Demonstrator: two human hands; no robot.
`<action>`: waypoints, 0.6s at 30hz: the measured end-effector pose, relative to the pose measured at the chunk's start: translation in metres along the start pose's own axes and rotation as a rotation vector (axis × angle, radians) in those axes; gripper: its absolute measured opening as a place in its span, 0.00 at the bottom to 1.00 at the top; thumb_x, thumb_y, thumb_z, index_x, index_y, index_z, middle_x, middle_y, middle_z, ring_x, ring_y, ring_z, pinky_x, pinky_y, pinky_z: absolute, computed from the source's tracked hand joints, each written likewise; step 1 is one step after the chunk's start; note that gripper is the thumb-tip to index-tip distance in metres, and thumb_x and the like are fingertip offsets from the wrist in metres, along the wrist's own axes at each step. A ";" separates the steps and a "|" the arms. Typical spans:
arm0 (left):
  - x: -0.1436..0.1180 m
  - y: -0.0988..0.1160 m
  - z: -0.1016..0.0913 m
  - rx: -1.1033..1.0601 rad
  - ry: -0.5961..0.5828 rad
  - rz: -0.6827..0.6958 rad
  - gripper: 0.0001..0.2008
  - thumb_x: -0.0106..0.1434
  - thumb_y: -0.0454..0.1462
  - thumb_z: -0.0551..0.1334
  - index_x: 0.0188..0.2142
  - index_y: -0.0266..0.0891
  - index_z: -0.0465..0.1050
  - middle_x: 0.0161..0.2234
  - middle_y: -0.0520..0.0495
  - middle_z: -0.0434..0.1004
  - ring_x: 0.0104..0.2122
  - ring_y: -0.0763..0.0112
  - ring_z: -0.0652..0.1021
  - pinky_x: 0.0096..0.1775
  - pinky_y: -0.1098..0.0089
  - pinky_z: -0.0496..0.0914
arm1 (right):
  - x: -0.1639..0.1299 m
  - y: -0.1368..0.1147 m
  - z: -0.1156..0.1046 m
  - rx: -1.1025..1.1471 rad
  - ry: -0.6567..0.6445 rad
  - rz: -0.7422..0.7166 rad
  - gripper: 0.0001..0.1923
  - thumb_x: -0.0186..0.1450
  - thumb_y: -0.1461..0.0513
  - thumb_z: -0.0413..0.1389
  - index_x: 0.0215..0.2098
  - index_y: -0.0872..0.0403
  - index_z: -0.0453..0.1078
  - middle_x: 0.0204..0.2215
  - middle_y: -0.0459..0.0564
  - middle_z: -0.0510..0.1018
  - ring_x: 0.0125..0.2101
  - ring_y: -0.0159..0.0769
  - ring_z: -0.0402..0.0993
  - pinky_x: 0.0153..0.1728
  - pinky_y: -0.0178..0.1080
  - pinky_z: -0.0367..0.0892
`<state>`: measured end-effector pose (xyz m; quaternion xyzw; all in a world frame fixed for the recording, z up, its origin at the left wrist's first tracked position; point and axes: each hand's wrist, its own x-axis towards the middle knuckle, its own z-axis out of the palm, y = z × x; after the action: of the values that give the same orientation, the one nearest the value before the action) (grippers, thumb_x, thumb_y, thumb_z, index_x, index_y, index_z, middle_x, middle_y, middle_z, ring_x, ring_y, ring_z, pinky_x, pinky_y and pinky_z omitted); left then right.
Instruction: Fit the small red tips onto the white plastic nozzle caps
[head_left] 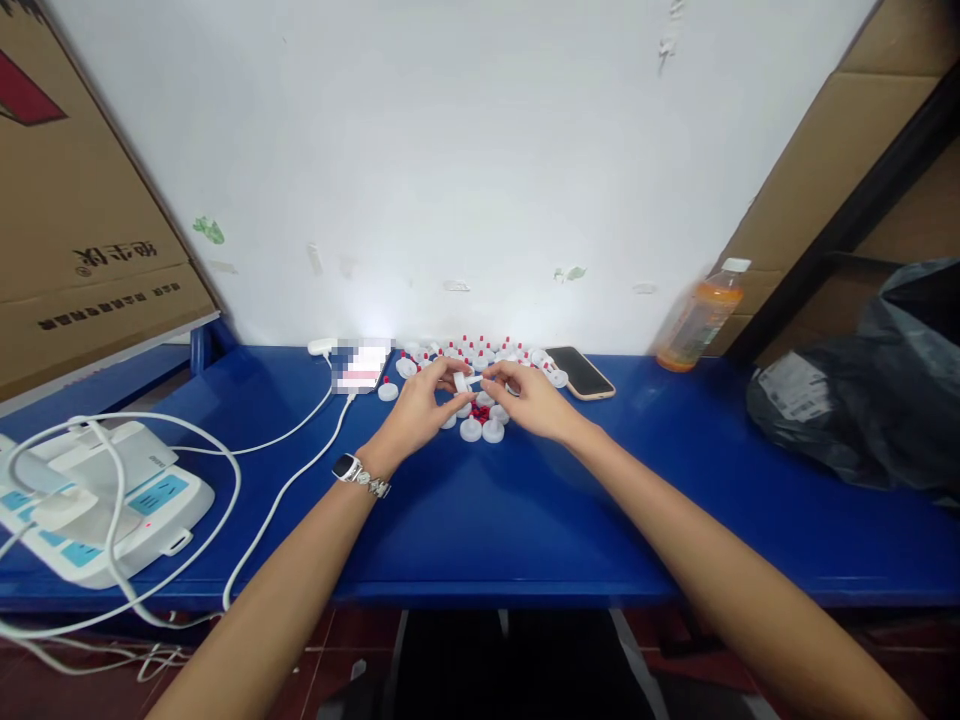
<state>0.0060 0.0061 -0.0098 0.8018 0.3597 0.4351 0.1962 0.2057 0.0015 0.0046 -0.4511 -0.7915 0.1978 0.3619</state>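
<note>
Between the fingers of my left hand (429, 398) is a white plastic nozzle cap (463, 382), tilted with its spout toward the right. The fingertips of my right hand (529, 395) are closed at the spout's tip; whether a small red tip is pinched there is hidden. Under and before my hands stand several white caps (471, 430) without red tips. A small pile of red tips (480, 411) lies among them. Behind my hands are many white caps with red tips (481, 350), and one more red-tipped cap (388, 390) stands apart at the left.
A lit phone (365, 367) with a white cable lies left of the caps, a dark-screened phone (581, 372) right. An orange drink bottle (701, 315) stands against the wall. A white power strip (112, 510) with looping cables is at left, a black plastic bag (862, 390) at right.
</note>
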 end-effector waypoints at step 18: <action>0.001 -0.022 -0.014 0.244 0.080 -0.070 0.06 0.67 0.38 0.59 0.42 0.39 0.71 0.41 0.45 0.74 0.41 0.64 0.76 0.43 0.60 0.73 | 0.066 0.030 0.001 -0.313 -0.131 0.024 0.04 0.59 0.68 0.57 0.29 0.56 0.74 0.28 0.50 0.80 0.30 0.34 0.74 0.32 0.35 0.62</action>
<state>-0.0144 0.0210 -0.0154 0.7886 0.4453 0.4125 0.0978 0.2001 0.0740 0.0106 -0.4974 -0.8292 0.1052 0.2324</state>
